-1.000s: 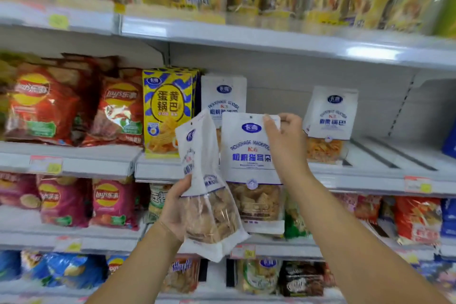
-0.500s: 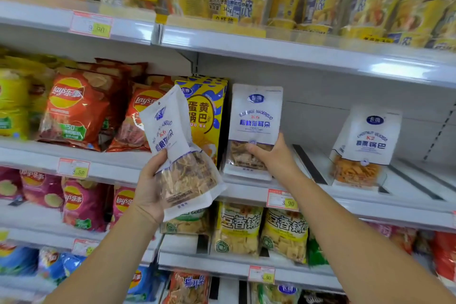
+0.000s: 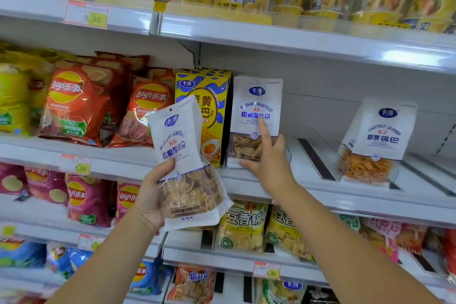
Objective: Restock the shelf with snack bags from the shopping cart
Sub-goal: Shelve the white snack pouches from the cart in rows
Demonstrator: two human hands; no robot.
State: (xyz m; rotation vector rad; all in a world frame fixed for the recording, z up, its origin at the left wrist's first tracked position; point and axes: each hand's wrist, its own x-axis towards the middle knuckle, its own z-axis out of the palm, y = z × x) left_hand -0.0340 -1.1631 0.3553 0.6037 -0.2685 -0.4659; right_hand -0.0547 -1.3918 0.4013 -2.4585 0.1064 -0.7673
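Left hand (image 3: pixel 150 195): grasps the held bag (image 3: pixel 180 145) round its lower, windowed half, thumb across the front; the bag is in the air in front of the shelf, tilted, top leaning left.
Right hand (image 3: pixel 271 165): released, fingers straight; the index fingertip touches the front of the shelved bag (image 3: pixel 256 106), the thumb lies near its bottom edge.
Shelved bag: upright on the middle shelf (image 3: pixel 357 197), just beside the yellow box (image 3: pixel 197 91); bare shelf on its right, the K2 bag (image 3: pixel 380 136) well apart.
Cart: not in view.
Step, as judged: one bag placed and being steadied, the second waiting to go in.
Risk 1: the shelved bag may topple forward or to the right once the finger lifts, as nothing props it on that side.
Risk 2: setting the held bag in front could shove the shelved one askew or knock it down; cause, a one-handed, tilted approach.
Risk 3: the held bag's slack top may catch the yellow box on the way in.
Risk 4: a tight grip over the window may crush the brittle contents.
Risk 5: a bag set too near the shelf lip may slide off.
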